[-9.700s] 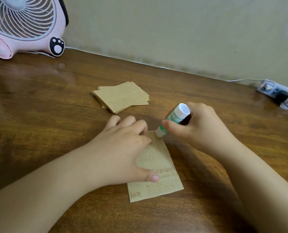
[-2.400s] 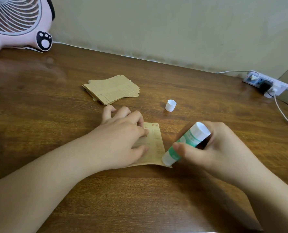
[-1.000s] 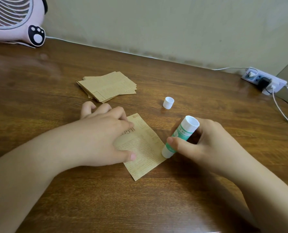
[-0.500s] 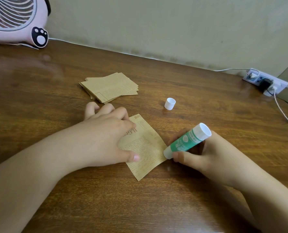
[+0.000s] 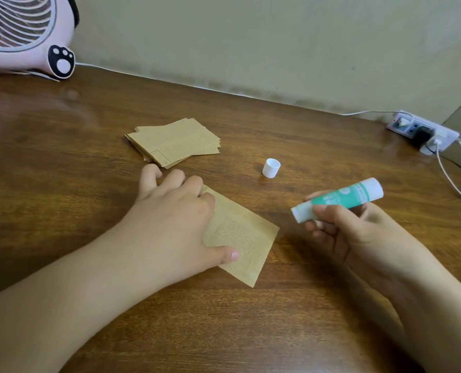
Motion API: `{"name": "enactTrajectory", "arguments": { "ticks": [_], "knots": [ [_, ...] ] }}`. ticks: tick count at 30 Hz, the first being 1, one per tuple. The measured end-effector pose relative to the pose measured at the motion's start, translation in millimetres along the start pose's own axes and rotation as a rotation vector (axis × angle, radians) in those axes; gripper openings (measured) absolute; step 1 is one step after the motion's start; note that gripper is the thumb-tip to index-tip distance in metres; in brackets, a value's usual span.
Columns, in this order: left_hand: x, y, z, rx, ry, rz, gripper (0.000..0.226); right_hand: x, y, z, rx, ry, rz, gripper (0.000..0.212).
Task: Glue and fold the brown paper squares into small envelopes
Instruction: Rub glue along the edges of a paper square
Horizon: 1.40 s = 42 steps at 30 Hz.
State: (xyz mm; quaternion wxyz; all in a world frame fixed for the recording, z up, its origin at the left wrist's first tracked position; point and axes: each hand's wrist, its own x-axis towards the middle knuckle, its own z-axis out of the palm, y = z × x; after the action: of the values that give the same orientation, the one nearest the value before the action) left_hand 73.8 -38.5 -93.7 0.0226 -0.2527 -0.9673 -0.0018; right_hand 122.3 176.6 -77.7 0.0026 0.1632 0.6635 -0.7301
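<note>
Left hand [image 5: 175, 224] presses flat on the printed brown paper square [image 5: 247, 242]; right hand [image 5: 358, 232] grips the green-and-white glue stick [image 5: 337, 203], lifted clear of the paper's right edge.

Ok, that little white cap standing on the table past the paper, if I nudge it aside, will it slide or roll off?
The white cap stands on end, so a low nudge would probably slide it across the glossy table. It looks small, hollow and light; a higher push would likely tip it. On its round side it could roll, perhaps toward the paper stack.
</note>
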Motion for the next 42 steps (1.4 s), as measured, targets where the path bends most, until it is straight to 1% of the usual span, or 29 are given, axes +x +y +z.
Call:
{"name": "enactTrajectory", "arguments": {
  "ticks": [1, 2, 4, 5, 7, 9, 10, 11, 13, 14, 16, 18, 23, 25, 27, 32, 34, 38, 42],
  "knots": [
    [-1, 4, -1, 0.016, 0.021, -0.011, 0.077, 0, 0, 1, -0.062, 0.005, -0.013, 0.014],
    [-2, 7, -1, 0.04, 0.048, -0.019, 0.072, -1, 1, 3, -0.178, 0.013, -0.034, 0.01],
    [-5, 16, -2, 0.057, 0.116, -0.026, 0.063, -1, -1, 9, -0.498, 0.034, -0.113, 0.004],
    [-6, 20, -2, 0.051, 0.161, -0.023, 0.059, 0, -2, 12, -0.643, 0.035, -0.156, 0.007],
    [-8, 21, -2, 0.016, 0.262, 0.0, 0.051, 1, -5, 19, -0.805, 0.031, -0.205, 0.008],
    [-3, 13, 5, -0.093, 0.378, 0.121, 0.041, 1, -7, 24, -0.92, 0.032, -0.233, 0.012],
    [-1, 6, 8, -0.153, 0.372, 0.214, 0.038, 2, -7, 25, -0.957, 0.035, -0.249, 0.012],
    [3, -1, 10, -0.211, 0.325, 0.32, 0.037, 2, -7, 25, -0.979, 0.026, -0.262, 0.01],
    [8, -12, 7, -0.341, 0.154, 0.497, 0.043, 1, -9, 23, -0.994, 0.001, -0.276, 0.007],
    [8, -14, 6, -0.374, 0.071, 0.549, 0.048, 0, -11, 21, -0.98, -0.005, -0.265, 0.007],
    [9, -14, 9, -0.346, -0.002, 0.589, 0.058, -2, -13, 18, -0.94, -0.01, -0.232, 0.008],
    [9, -11, 16, -0.274, 0.005, 0.573, 0.066, -2, -14, 16, -0.904, -0.009, -0.196, 0.007],
    [10, -9, 18, -0.211, 0.152, 0.423, 0.075, 10, -13, 18, -0.919, -0.028, -0.165, 0.009],
    [10, -8, 19, -0.222, 0.135, 0.395, 0.076, 15, -12, 21, -0.935, -0.045, -0.195, 0.008],
    [10, -8, 19, -0.244, 0.133, 0.394, 0.072, 19, -11, 24, -0.958, -0.055, -0.239, 0.008],
    [10, -9, 19, -0.25, 0.109, 0.374, 0.072, 30, -9, 32, -1.087, -0.057, -0.34, 0.02],
    [10, -8, 16, -0.251, 0.101, 0.372, 0.07, 33, -9, 35, -1.134, -0.065, -0.374, 0.021],
    [10, -8, 17, -0.215, 0.063, 0.329, 0.08, 35, -9, 42, -1.164, -0.09, -0.416, 0.018],
    [10, -11, 16, -0.243, 0.049, 0.321, 0.079, 38, -8, 45, -1.205, -0.105, -0.432, 0.021]
  ]
}}
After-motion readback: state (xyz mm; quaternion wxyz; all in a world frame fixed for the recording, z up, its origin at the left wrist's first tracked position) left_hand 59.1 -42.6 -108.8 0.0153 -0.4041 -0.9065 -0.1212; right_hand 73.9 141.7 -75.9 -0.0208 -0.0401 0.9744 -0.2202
